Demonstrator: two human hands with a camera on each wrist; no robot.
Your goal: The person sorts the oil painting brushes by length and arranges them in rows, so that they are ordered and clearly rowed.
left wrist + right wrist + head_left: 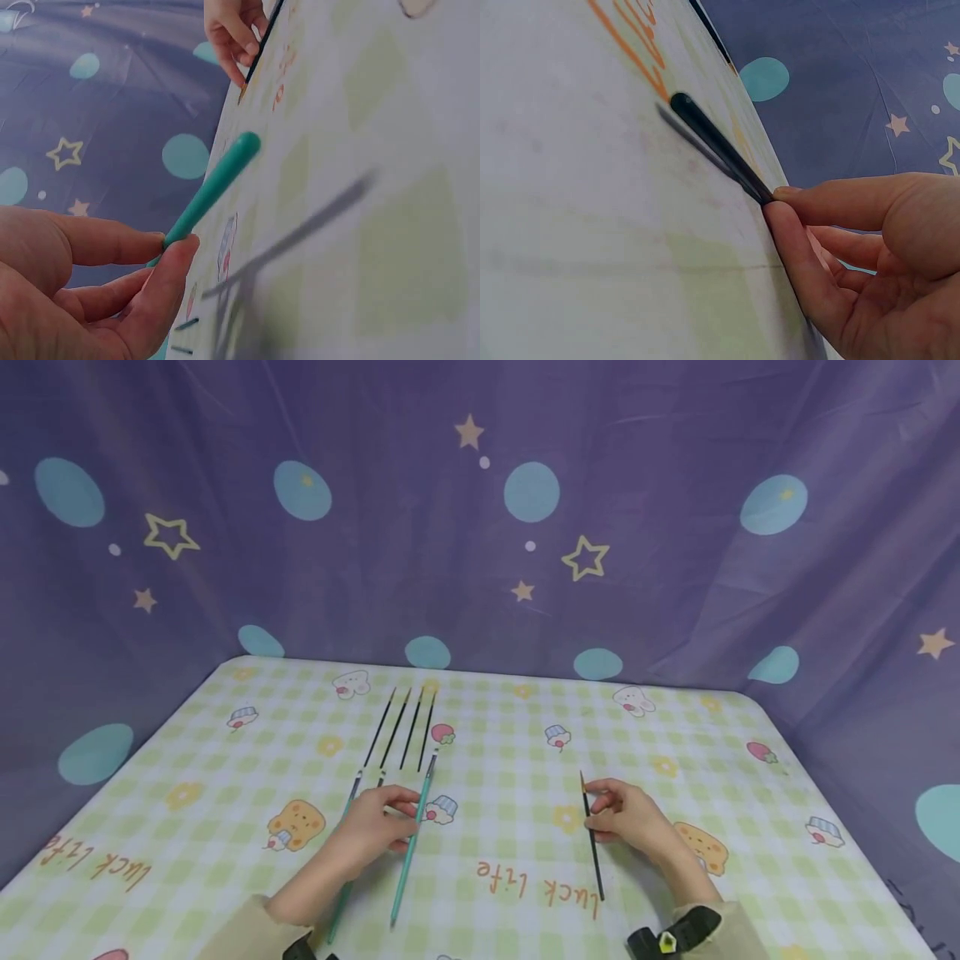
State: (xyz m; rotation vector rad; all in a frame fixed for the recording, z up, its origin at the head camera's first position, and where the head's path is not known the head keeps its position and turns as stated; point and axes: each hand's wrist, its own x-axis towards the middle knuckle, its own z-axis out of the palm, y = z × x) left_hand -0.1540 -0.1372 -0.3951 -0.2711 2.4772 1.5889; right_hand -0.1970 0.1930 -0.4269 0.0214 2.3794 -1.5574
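In the head view my left hand point(375, 820) pinches a teal-handled paintbrush point(406, 870) between thumb and fingers, bristles pointing away from me. Its shadow falls apart from the handle point(217, 184) in the left wrist view, so that end is raised off the cloth. To the right, my right hand point(633, 817) pinches a thin black paintbrush point(595, 856), its tip also pointing away; the black handle end point(712, 135) is close over the cloth in the right wrist view. Another teal paintbrush point(340, 912) lies beneath my left forearm, partly covered. One more brush tip point(382, 777) shows behind my left hand.
Several slim black paintbrushes point(411, 733) lie side by side, slightly slanted, beyond my left hand. The table bears a green-and-white checked cloth point(510, 810) with printed cartoons and lettering. A purple curtain point(420, 568) with stars and blue spots stands behind it.
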